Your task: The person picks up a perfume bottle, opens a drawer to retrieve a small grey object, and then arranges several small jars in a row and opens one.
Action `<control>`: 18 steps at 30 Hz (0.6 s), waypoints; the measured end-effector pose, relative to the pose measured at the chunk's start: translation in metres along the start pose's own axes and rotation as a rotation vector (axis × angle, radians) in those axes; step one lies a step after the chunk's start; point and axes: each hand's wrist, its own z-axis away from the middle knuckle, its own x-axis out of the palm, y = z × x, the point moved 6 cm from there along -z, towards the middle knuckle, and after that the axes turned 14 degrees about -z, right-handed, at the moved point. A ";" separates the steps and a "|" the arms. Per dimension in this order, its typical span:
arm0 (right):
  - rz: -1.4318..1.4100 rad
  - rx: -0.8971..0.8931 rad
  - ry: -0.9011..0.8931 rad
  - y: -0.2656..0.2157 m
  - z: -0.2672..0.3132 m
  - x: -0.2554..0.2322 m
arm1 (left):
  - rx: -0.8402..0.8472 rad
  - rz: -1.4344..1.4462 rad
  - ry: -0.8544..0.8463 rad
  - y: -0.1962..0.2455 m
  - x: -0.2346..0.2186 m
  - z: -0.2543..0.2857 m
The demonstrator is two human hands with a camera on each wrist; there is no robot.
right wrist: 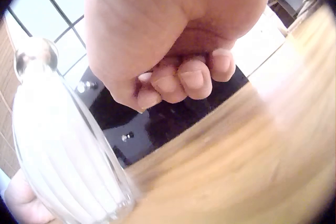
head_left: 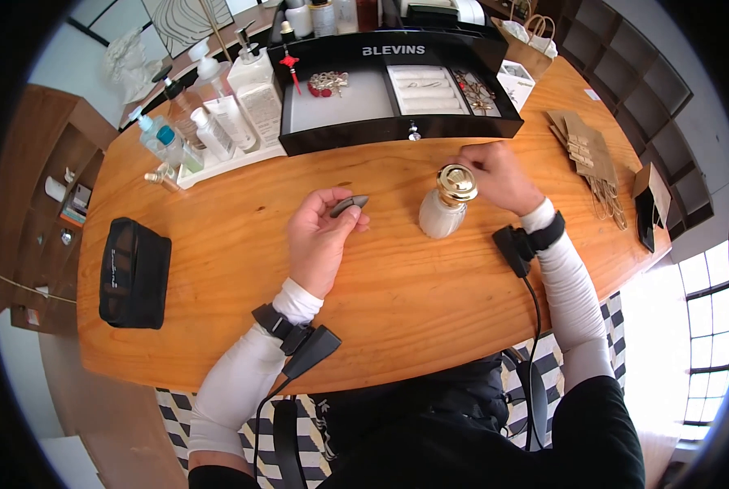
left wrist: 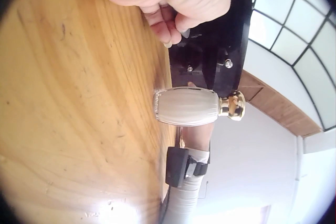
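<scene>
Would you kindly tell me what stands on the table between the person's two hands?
In the head view, a gold-capped glass bottle stands between the left hand and the right hand, nearer the right one.

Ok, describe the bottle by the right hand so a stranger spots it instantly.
On the wooden table stands a black BLEVINS box. In front of that, by the right hand, stands a ribbed, pale bottle. Its domed gold cap sets it apart from the pump bottles beside the box.
</scene>
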 end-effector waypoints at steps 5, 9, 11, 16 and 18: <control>-0.107 0.062 0.201 -0.033 0.021 -0.038 | 0.040 0.045 0.007 0.000 0.001 -0.002; -0.051 0.003 0.256 -0.061 0.007 -0.050 | 0.050 -0.005 0.017 -0.003 -0.001 -0.004; -0.014 -0.024 0.252 -0.068 -0.007 -0.055 | 0.057 -0.029 0.007 -0.001 -0.001 -0.004; -0.046 -0.151 0.220 -0.114 -0.019 -0.042 | 0.086 0.006 0.038 0.003 0.000 -0.004; -0.024 -0.173 0.187 -0.128 -0.021 -0.039 | 0.095 0.021 0.028 0.002 -0.001 -0.003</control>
